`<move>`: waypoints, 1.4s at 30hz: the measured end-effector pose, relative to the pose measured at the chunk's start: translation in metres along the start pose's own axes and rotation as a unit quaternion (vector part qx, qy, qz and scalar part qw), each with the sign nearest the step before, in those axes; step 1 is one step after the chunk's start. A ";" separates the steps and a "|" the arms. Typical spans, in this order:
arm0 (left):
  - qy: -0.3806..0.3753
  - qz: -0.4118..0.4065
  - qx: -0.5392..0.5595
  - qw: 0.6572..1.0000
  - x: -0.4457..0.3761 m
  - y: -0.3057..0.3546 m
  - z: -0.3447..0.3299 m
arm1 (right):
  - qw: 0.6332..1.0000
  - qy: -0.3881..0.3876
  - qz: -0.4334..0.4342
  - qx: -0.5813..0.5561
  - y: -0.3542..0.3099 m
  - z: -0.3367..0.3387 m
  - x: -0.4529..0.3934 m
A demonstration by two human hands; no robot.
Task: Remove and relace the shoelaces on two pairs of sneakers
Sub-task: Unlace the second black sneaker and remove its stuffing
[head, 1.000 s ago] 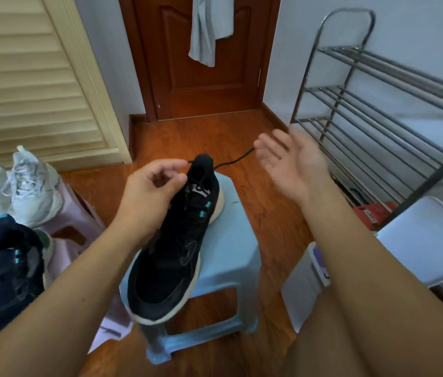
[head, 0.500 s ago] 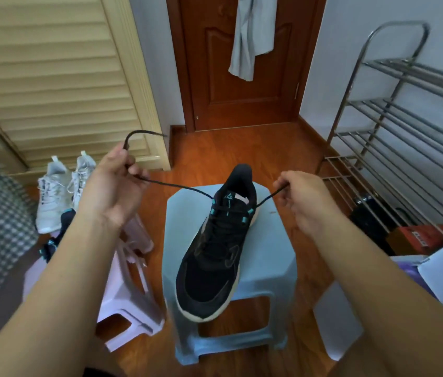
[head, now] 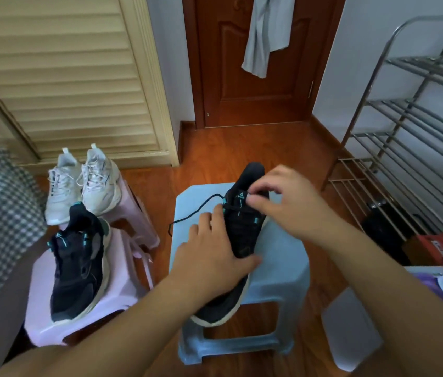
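My left hand [head: 212, 257] lies flat, fingers spread, on the black mesh sneaker [head: 238, 240] atop the pale blue plastic stool [head: 282, 262]; my right hand [head: 282, 202] pinches near its tongue. The black shoelace [head: 195, 210] trails left.

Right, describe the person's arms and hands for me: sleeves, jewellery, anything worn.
Both arms are bare from the bottom edge of the picture to the fingers: no sleeve shows. The left hand has no glove, ring or watch in view, and its wrist is bare. The right hand is likewise ungloved, with no ring, bracelet or watch visible. No markings show on either forearm.
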State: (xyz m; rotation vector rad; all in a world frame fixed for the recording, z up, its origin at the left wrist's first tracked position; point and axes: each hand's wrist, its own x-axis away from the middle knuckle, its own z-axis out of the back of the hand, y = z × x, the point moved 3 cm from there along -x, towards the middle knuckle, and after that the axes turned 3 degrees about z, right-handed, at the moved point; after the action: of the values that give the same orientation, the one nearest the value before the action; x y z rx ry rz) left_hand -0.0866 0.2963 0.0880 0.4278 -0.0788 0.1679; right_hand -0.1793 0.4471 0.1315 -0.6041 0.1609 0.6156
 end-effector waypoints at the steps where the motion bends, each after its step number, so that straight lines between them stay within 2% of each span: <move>1: 0.003 -0.006 -0.015 1.000 -0.004 -0.002 -0.004 | 1.000 -0.024 0.010 0.012 -0.004 -0.014 -0.002; 3: 0.002 -0.029 -0.016 0.999 -0.018 -0.011 -0.002 | 1.000 0.007 -0.026 -0.002 -0.001 -0.025 -0.008; 6: -0.032 -0.067 0.000 0.997 -0.041 -0.034 0.013 | 0.984 0.059 -0.120 -0.118 0.008 -0.013 -0.014; 9: -0.048 -0.101 0.052 0.992 -0.048 -0.049 0.020 | 0.985 0.026 -0.113 -0.128 0.006 -0.009 -0.013; 12: -0.016 -0.116 0.034 0.993 -0.043 -0.048 0.014 | 0.986 -0.002 -0.125 -0.108 -0.002 -0.025 -0.015; 15: 0.037 -0.116 0.012 0.992 -0.038 -0.046 0.007 | 0.992 0.009 -0.117 -0.052 -0.008 -0.031 -0.021; 23: 0.100 -0.088 0.006 0.991 -0.036 -0.048 0.002 | 0.969 -0.001 -0.134 -0.209 0.004 -0.016 -0.009; 26: 0.090 -0.058 0.020 0.994 -0.038 -0.049 0.003 | 0.975 -0.011 -0.095 -0.200 0.005 -0.014 -0.012; 29: 0.113 -0.068 -0.024 0.991 -0.032 -0.043 0.003 | 0.980 -0.024 -0.101 -0.168 0.004 -0.013 -0.016; 33: 0.140 -0.079 -0.067 0.985 -0.026 -0.040 -0.003 | 0.997 0.073 0.000 0.028 -0.025 -0.017 -0.016; 35: 0.143 -0.074 -0.072 0.984 -0.026 -0.041 -0.004 | 0.987 0.055 0.026 0.148 -0.038 -0.031 -0.015; 38: 0.146 -0.079 -0.081 0.983 -0.026 -0.039 -0.004 | 0.968 0.007 -0.007 0.251 -0.048 -0.039 -0.017; 40: 0.145 -0.080 -0.086 0.983 -0.027 -0.039 -0.004 | 0.970 -0.034 -0.017 0.240 -0.053 -0.044 -0.022; 41: 0.140 -0.074 -0.082 0.984 -0.028 -0.040 -0.004 | 0.983 -0.047 -0.041 0.175 -0.054 -0.047 -0.024; 42: 0.133 -0.065 -0.073 0.986 -0.029 -0.043 -0.003 | 0.992 -0.055 -0.095 0.056 -0.053 -0.045 -0.025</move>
State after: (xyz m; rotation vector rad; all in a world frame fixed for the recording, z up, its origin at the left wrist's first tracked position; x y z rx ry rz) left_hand -0.1072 0.2545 0.0648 0.2611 0.1993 0.0882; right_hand -0.1672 0.3744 0.1279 -0.4684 0.0338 0.4515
